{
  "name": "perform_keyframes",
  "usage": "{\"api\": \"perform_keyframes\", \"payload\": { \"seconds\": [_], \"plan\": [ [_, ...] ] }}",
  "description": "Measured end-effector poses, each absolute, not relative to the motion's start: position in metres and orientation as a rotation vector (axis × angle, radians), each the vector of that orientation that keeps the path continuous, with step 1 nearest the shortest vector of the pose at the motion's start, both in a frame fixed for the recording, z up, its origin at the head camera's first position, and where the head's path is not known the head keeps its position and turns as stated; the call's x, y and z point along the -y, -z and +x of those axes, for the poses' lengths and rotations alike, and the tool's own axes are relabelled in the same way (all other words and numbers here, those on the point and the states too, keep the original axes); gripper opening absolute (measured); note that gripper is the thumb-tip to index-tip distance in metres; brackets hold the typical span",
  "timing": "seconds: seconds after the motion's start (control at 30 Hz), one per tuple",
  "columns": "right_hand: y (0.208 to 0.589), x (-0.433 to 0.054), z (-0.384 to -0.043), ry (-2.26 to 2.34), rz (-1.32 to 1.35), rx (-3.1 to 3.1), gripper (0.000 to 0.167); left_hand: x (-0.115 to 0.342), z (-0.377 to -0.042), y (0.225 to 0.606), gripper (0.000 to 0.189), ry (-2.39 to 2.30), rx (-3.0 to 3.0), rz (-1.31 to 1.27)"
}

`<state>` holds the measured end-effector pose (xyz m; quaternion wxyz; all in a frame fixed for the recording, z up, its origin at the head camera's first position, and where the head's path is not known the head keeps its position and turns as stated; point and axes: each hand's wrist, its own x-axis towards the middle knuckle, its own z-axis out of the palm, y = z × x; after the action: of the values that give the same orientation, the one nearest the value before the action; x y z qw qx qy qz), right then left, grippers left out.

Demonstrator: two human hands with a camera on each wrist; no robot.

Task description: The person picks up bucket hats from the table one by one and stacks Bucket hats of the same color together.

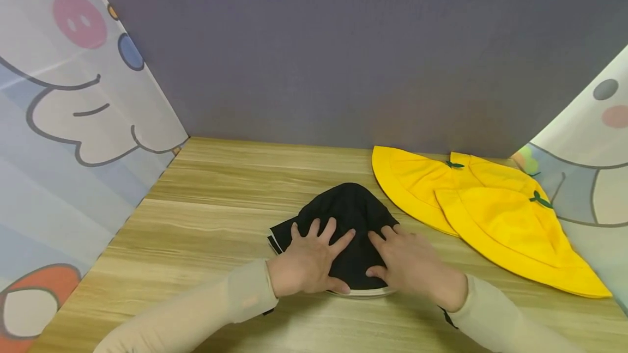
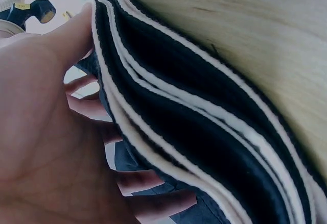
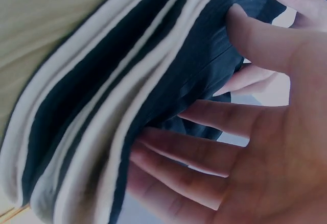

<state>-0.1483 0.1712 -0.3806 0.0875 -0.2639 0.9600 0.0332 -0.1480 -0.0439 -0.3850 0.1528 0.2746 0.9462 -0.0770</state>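
A black bucket-style hat [image 1: 350, 206] lies folded flat on the wooden table, its crown pointing away from me. My left hand [image 1: 311, 260] rests on its left side with fingers spread. On the right side, the fingers of my right hand [image 1: 412, 260] lie across the cloth. Both wrist views show several stacked brim layers with pale edging, the left one showing the layered brim [image 2: 204, 112] bowed apart and the right one the pale brim edges [image 3: 102, 147] beside the fingers. A dark corner [image 1: 284, 233] sticks out beyond my left fingers.
Three yellow hats [image 1: 510, 227] with small green leaf tabs lie overlapping at the right of the table [image 1: 221, 200]. A grey panel [image 1: 343, 53] stands along the back. Cartoon-printed sheets [image 1: 88, 119] line the left and right sides.
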Motion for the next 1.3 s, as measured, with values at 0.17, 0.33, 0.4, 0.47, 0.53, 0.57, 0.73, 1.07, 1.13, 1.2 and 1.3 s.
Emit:
{"api": "perform_keyframes", "payload": {
  "seconds": [0.17, 0.33, 0.4, 0.47, 0.53, 0.57, 0.73, 1.07, 1.13, 1.2, 1.3],
  "plan": [
    [0.378, -0.179, -0.151, -0.004, -0.817, -2.917, 0.063, 0.046, -0.149, 0.385, 0.104, 0.241, -2.715, 0.772],
    [0.375, -0.191, -0.154, 0.102, -0.875, -3.029, 0.054, 0.051, -0.151, 0.386, 0.104, 0.234, -2.708, 0.739],
    [0.373, -0.196, -0.156, 0.112, -0.879, -3.072, 0.051, 0.054, -0.152, 0.386, 0.104, 0.218, -2.707, 0.733],
    [0.372, -0.202, -0.157, 0.104, -0.875, -3.105, 0.049, 0.057, -0.153, 0.386, 0.104, 0.204, -2.707, 0.723],
    [0.37, -0.207, -0.159, 0.099, -0.858, -3.121, 0.049, 0.061, -0.154, 0.386, 0.104, 0.194, -2.713, 0.717],
    [0.37, -0.21, -0.16, 0.1, -0.848, -3.127, 0.049, 0.062, -0.155, 0.386, 0.104, 0.186, -2.717, 0.714],
    [0.368, -0.225, -0.163, 0.129, -0.753, -3.11, 0.053, 0.069, -0.158, 0.386, 0.104, 0.168, -2.735, 0.694],
    [0.361, -0.266, -0.176, 0.174, -0.499, -3.083, 0.059, 0.085, -0.169, 0.389, 0.103, 0.15, -2.737, 0.627],
    [0.36, -0.278, -0.178, 0.161, -0.462, -3.087, 0.061, 0.09, -0.172, 0.389, 0.103, 0.141, -2.742, 0.604],
    [0.358, -0.29, -0.181, 0.152, -0.418, -3.079, 0.063, 0.094, -0.175, 0.389, 0.103, 0.131, -2.748, 0.581],
    [0.356, -0.311, -0.185, 0.157, -0.321, -3.056, 0.066, 0.099, -0.179, 0.389, 0.103, 0.112, -2.753, 0.557]
  ]
}}
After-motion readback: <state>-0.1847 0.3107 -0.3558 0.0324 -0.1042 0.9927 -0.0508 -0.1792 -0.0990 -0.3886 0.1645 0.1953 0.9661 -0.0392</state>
